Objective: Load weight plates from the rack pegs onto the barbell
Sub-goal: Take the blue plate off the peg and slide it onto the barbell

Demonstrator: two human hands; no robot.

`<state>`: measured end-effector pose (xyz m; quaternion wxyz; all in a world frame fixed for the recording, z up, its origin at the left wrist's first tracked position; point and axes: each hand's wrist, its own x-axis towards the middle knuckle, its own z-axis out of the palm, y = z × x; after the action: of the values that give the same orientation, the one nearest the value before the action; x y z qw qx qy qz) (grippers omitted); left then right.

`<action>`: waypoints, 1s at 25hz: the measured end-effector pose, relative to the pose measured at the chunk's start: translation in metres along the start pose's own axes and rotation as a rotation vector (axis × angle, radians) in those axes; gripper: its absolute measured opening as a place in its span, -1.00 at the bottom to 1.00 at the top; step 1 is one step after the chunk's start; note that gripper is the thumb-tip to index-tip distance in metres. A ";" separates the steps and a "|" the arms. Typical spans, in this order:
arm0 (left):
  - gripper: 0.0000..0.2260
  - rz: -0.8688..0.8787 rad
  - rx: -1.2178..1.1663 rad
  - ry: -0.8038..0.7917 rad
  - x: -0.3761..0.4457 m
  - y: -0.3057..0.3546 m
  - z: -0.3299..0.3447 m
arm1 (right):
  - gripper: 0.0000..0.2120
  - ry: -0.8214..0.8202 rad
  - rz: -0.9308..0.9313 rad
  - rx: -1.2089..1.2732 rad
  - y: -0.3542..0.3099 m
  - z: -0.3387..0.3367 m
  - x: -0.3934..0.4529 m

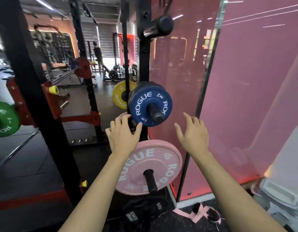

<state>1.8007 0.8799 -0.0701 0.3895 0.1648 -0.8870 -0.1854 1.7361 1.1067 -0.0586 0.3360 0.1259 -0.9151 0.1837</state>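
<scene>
Up close, from the head camera, a blue plate (150, 106) sits on a rack peg (157, 116), above a pink plate (149, 167). Left hand (123, 136), fingers spread, touches the blue plate's lower left edge. Right hand (192, 133) hovers just right of it, fingers wide, holding nothing. A green plate (4, 118) sits on the barbell (16, 150) at far left.

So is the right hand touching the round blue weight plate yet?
Apart. The head view shows the right hand open, with pink wall visible between its fingertips and the round blue weight plate. The left hand reaches the plate's lower-left edge.
</scene>
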 end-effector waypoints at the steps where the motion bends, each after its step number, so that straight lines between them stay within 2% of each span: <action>1: -0.55 -0.017 0.023 0.010 0.009 0.004 0.009 | -0.46 -0.011 -0.027 0.017 0.006 0.010 0.016; 5: -0.52 -0.047 0.144 0.068 0.039 0.008 0.034 | -0.45 -0.045 -0.129 0.042 0.018 0.044 0.071; 11: -0.51 -0.094 0.216 0.038 0.075 0.015 0.051 | -0.42 -0.125 -0.218 0.085 0.006 0.072 0.114; 14: -0.55 -0.101 0.254 0.080 0.079 0.018 0.054 | -0.42 -0.110 -0.229 0.124 0.000 0.076 0.118; 19: -0.69 -0.136 0.292 0.138 0.071 0.030 0.058 | -0.56 -0.091 -0.192 0.113 -0.008 0.065 0.114; 25: -0.65 -0.121 0.244 0.113 0.062 0.031 0.051 | -0.61 -0.130 -0.190 0.136 -0.005 0.049 0.107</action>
<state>1.7180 0.8906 -0.0488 0.4040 0.2740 -0.8681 -0.0897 1.6305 1.0705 -0.0208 0.2824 0.2459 -0.9045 0.2042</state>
